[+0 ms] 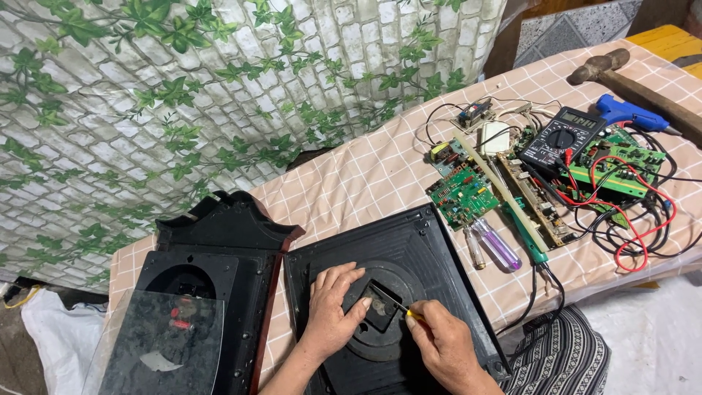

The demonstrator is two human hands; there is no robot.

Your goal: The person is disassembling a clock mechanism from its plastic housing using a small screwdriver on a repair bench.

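The right hand (447, 342) is closed in a pinch around the yellow handle of a small screwdriver (395, 303), thumb and fingers bunched close, probably so the tool can be turned with fine control. The screwdriver's long axis runs on a slant, handle toward the near right, thin shaft pointing up and to the left, its tip resting in the small square recess (380, 306) at the middle of a black square panel (409, 241).

The left hand (330, 311) lies flat and mostly open, holding nothing; its palm and fingers press on the raised round disc (391, 274) of that panel just left of the recess, which looks like a way of steadying the panel against the push of the tool. The panel lies flat near the near edge of the surface (365, 175), turned a little so that 1 corner points toward the far right.

Just left of it, touching or nearly so, lies a black clock-shaped case (227, 234) with a peaked top pointing away toward the far edge. A sheet of dark glass (164, 340) rests tilted over its near left part.

Toward the right end of the surface, well apart from the hands, a cluster of parts is spread within reach: a green circuit board (462, 194), a purple-handled screwdriver (497, 245), a black multimeter (563, 137) with red leads, a blue glue gun (632, 113) and a hammer (621, 77) at the far right corner.
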